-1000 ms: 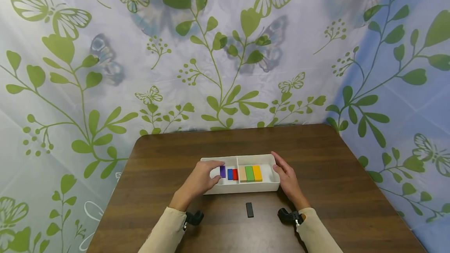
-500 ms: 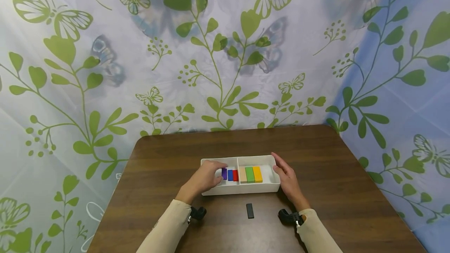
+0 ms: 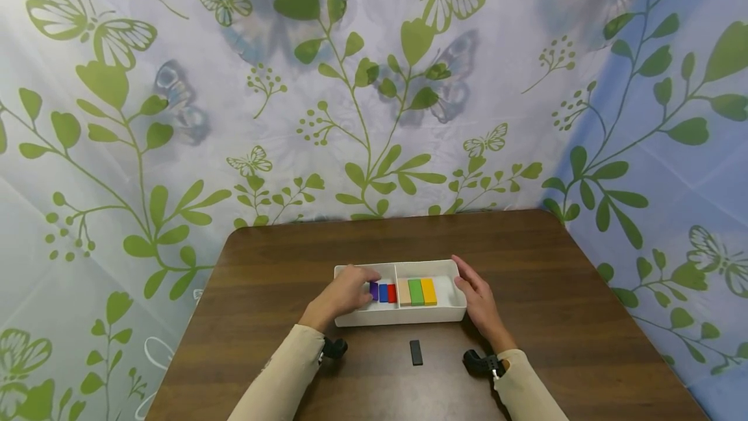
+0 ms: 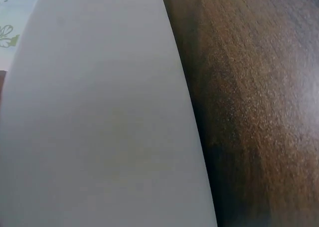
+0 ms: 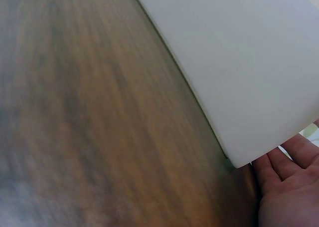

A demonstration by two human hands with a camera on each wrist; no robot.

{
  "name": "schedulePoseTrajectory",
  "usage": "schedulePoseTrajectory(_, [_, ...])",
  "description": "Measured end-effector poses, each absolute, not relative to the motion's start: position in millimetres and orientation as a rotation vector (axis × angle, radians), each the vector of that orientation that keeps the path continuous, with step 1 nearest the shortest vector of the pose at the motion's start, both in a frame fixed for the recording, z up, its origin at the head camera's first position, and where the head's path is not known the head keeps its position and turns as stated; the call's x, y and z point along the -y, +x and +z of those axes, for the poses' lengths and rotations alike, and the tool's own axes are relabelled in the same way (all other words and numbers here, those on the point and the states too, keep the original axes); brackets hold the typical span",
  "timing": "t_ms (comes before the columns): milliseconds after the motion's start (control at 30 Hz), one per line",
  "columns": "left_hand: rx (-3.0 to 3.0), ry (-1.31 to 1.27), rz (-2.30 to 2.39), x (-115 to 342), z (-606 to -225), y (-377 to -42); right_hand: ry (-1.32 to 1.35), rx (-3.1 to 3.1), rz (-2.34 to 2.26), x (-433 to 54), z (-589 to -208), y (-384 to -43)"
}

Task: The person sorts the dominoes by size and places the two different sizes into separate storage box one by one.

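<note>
A white two-compartment box [image 3: 400,318] sits on the table, its wall filling much of both wrist views. In its left compartment, my left hand [image 3: 345,291] pinches a purple block [image 3: 374,291] between thumb and fingers, beside a blue block [image 3: 383,293] and a red block [image 3: 392,293]. The fingertips partly cover the purple one. Across the divider lie a tan block [image 3: 405,292], a green block [image 3: 415,292] and a yellow block [image 3: 429,292], side by side. My right hand [image 3: 479,294] holds the box's right end, thumb at the rim, fingers along the outer wall [image 5: 286,164].
A black block [image 3: 415,353] lies on the brown wooden table [image 3: 292,245] in front of the box, between the forearms. A patterned curtain [image 3: 374,83] hangs behind the table's far edge.
My left hand has shifted right and lowered with the purple block, bringing it beside the blue one. My right hand stays at the box's end.
</note>
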State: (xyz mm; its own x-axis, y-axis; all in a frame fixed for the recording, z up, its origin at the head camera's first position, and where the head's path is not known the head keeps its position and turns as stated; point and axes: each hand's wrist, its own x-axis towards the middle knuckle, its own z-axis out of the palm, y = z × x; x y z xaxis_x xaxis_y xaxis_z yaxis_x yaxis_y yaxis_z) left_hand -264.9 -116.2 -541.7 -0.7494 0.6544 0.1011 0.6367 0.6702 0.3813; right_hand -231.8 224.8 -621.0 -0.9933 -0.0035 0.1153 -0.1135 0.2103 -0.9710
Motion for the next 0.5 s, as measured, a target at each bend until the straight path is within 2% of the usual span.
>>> schedulePoseTrajectory(500, [-2.776,1.037,0.630,107.8,-543.6,-268.1,0.141,2.343,1.914,-224.4,-622.4,-232.3])
